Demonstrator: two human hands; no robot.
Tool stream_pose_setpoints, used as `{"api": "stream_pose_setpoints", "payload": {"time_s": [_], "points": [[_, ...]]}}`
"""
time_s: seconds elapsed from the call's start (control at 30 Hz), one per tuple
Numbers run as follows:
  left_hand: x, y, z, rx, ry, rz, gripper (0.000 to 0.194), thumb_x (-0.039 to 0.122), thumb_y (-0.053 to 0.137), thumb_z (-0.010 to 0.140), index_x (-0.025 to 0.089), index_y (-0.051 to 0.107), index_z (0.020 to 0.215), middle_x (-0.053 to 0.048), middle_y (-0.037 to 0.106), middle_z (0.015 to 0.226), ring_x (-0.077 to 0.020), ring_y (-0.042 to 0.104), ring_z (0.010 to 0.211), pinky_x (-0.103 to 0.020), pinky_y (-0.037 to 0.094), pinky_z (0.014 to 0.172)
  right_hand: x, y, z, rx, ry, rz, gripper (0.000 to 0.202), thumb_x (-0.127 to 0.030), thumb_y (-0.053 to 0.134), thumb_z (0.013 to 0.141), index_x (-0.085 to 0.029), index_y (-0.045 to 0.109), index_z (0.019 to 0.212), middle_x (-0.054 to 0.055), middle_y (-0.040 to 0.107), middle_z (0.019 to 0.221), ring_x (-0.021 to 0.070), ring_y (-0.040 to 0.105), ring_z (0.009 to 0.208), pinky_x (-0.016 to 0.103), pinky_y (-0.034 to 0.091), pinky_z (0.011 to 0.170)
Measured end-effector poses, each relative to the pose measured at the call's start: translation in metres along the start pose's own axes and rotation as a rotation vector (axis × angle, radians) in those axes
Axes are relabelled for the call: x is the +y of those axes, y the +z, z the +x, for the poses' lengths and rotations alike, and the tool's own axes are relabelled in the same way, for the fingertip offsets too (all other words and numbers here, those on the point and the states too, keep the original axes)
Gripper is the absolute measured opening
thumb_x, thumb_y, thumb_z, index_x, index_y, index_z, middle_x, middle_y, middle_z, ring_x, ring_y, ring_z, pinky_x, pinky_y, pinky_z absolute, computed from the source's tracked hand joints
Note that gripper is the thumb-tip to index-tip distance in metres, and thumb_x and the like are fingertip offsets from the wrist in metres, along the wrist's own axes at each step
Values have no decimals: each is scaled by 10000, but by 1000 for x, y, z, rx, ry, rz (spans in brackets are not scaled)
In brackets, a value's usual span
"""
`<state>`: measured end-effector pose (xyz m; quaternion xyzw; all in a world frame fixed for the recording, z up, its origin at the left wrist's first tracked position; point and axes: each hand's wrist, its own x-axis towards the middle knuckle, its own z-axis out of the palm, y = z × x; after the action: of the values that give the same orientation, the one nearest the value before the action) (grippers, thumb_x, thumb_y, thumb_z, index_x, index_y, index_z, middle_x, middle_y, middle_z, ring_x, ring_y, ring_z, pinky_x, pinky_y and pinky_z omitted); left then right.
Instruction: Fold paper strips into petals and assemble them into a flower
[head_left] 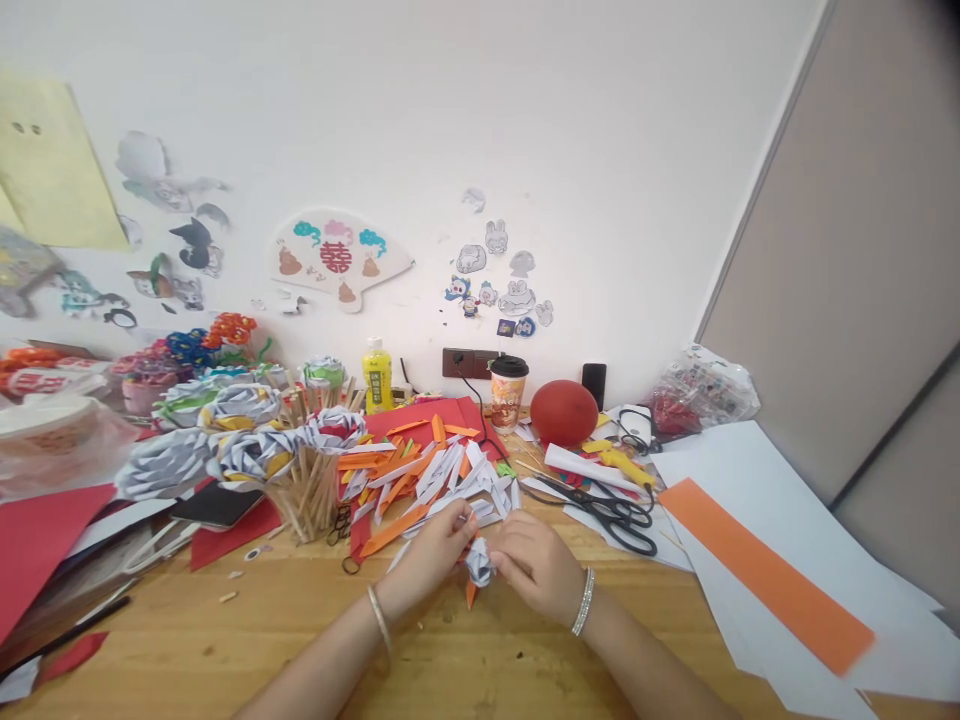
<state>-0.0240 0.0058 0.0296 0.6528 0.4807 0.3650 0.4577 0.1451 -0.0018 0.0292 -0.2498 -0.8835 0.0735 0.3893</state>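
Between my two hands, just above the wooden table, is a small folded paper flower, white with orange pieces, one orange tip pointing down. My left hand, a bangle at its wrist, pinches the flower's upper left side. Closed fingers of my right hand, with a sparkling bracelet below it, grip the right edge. Fingers cover part of the flower. Right behind my hands lies a heap of folded paper strips, white and orange. Black-handled scissors rest to the right of the heap.
Finished paper flowers on wooden sticks stand at the left. Behind are a yellow bottle, a lidded paper cup and a red balloon. An orange paper strip lies on white sheets at the right.
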Motion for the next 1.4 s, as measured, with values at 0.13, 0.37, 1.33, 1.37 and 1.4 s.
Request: {"api": "stream_pose_setpoints", "payload": {"time_s": [0.13, 0.37, 1.33, 1.37, 1.4], "points": [[-3, -3, 2, -48, 16, 61, 285, 485, 430, 771, 202, 414, 744, 57, 403, 634, -106, 352, 543, -199, 292, 457, -3, 2, 2, 4, 141, -16, 345, -412, 376, 917, -166, 592, 1024, 92, 625, 951, 206, 526, 891, 344, 437, 787], [-10, 5, 0, -18, -60, -173, 289, 502, 409, 777, 217, 373, 753, 90, 324, 582, -80, 284, 463, -175, 229, 408, -3, 11, -2, -86, 149, -28, 420, -453, 321, 924, -161, 587, 1064, 102, 626, 934, 209, 527, 882, 345, 441, 794], [-16, -4, 7, -27, 28, 282, 247, 403, 451, 759, 176, 496, 673, 21, 502, 609, -152, 473, 590, -248, 369, 565, 55, -10, -11, -229, 571, -347, 148, -81, 583, 751, -178, 648, 843, 90, 629, 946, 250, 555, 945, 349, 455, 772], [-13, -5, 7, -1, 50, 339, 225, 376, 451, 767, 171, 532, 724, 2, 543, 657, -167, 498, 638, -256, 380, 595, 56, -9, -12, -248, 582, -370, 133, -76, 570, 760, -175, 644, 810, 91, 627, 926, 244, 566, 917, 336, 458, 748], [-10, -7, 6, 27, 79, 391, 214, 351, 448, 776, 168, 560, 786, -18, 579, 722, -181, 518, 694, -263, 390, 630, 56, -8, -11, -250, 588, -386, 132, -73, 553, 774, -173, 638, 789, 91, 627, 907, 236, 574, 893, 327, 457, 732]]}}
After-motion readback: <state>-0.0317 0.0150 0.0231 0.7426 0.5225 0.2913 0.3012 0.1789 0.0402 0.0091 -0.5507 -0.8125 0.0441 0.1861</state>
